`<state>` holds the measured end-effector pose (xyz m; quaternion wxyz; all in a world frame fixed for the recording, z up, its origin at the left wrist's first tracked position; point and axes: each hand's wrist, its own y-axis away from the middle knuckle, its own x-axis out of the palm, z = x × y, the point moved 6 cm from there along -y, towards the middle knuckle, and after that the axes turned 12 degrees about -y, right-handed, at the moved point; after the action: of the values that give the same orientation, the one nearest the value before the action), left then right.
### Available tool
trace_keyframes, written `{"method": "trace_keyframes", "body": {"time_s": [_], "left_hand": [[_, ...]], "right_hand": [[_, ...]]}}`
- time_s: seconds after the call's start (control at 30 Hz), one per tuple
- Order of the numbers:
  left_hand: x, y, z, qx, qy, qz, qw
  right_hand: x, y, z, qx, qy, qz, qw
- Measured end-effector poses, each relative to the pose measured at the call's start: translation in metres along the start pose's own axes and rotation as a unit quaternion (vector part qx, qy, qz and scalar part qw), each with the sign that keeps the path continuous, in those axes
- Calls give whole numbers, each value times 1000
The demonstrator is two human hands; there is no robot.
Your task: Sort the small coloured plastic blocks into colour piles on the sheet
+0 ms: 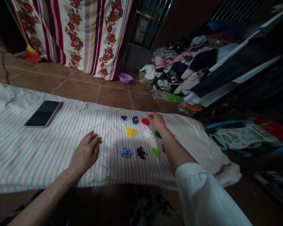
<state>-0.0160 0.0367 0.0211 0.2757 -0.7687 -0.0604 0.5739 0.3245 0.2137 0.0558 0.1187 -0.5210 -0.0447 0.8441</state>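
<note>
My left hand rests low over the striped cloth, its thumb and forefinger closed around a small green block. At the far side, the fingertips of my right hand come together in a pinch at the right edge of a pile of red blocks; what they hold is too small to make out. Around it lie small piles of dark grey, purple, yellow and white blocks. Blue, brown and lime green blocks lie nearer me. My right forearm partly hides a dark green pile.
A phone lies at the left on the striped cloth. Beyond the cloth's far edge are a tiled floor, a purple basin, a floral curtain and a broom. Clothes are heaped at the back right.
</note>
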Motion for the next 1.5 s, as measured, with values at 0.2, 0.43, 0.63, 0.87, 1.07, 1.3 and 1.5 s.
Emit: {"method": "trace_keyframes", "body": {"time_s": [0.2,0.43,0.63,0.87,1.07,1.3,1.5], "left_hand": [[-1,-1,0,0,4,-5,1000],[-2,-1,-1,3,4,-14,1000],[-1,-1,-2,3,-8,-10,1000],[-1,-1,-1,4,0,-12,1000],[-1,-1,2,-15,15,-8,1000],[1,0,8,-37,44,-16,998],[-2,2,9,-39,56,-13,998]], "right_hand": [[6,-5,-3,2,21,20,1000],[12,-7,-9,14,11,34,999],[11,-4,-7,18,16,53,998],[1,1,1,20,1,35,999],[-8,14,28,-22,-25,17,999],[4,51,97,-150,-92,72,982],[35,111,160,-240,-131,187,944]]}}
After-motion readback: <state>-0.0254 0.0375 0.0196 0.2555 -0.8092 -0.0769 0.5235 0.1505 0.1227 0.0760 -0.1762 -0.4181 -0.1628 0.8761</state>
